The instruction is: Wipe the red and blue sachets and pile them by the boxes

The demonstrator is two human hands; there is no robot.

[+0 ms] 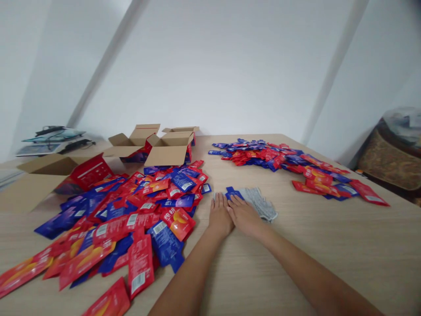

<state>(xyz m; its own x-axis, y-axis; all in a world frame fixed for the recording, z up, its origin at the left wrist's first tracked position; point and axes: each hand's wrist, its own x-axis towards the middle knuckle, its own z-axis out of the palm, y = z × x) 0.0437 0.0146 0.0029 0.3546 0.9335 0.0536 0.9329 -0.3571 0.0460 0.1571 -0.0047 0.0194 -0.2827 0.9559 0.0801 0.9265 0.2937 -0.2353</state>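
Both my hands lie side by side on the wooden table [250, 272], touching each other. My left hand [220, 216] is flat, palm down, with its fingertips on the left edge of a grey knitted glove or cloth [261, 202]. My right hand [243, 215] also lies flat, its fingertips at the lower edge of a blue packet [234, 193] that rests on the grey cloth. Neither hand grips anything. What lies under the palms is hidden.
A big heap of red and blue packets [144, 204] spreads on the left, and another heap [263, 154] reaches across the back right. Open cardboard boxes [166, 154] stand behind the left heap. Papers [52, 142] are stacked at the far left. A patterned chair [390, 153] is beyond the right edge.
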